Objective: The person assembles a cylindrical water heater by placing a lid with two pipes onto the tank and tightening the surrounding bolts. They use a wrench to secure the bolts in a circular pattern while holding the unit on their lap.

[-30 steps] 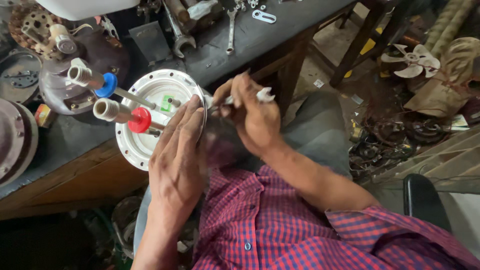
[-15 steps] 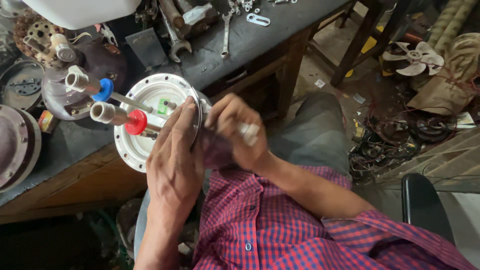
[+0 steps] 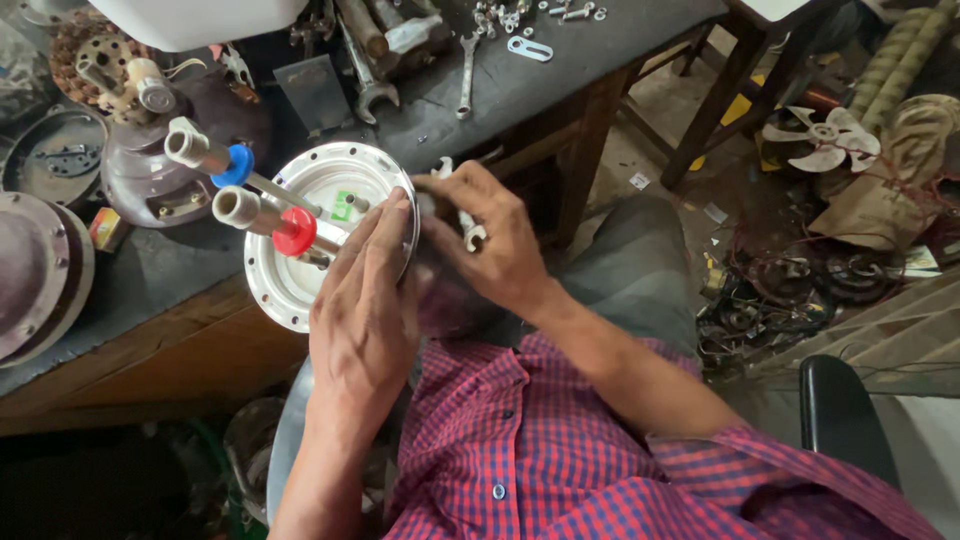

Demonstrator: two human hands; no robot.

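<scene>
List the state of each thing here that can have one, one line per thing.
white round plate: tilted on edge against the bench, steadied by both hands
left hand: flat on the plate's rim
right hand: fingers closed on a small white part
two pipe stubs: sticking out of the plate, uncapped
spanner: lying loose on the bench

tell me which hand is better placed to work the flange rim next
Right, probably: the right hand pinches a small white part at the white round flange rim, while the left hand lies flat, bracing it.
</scene>
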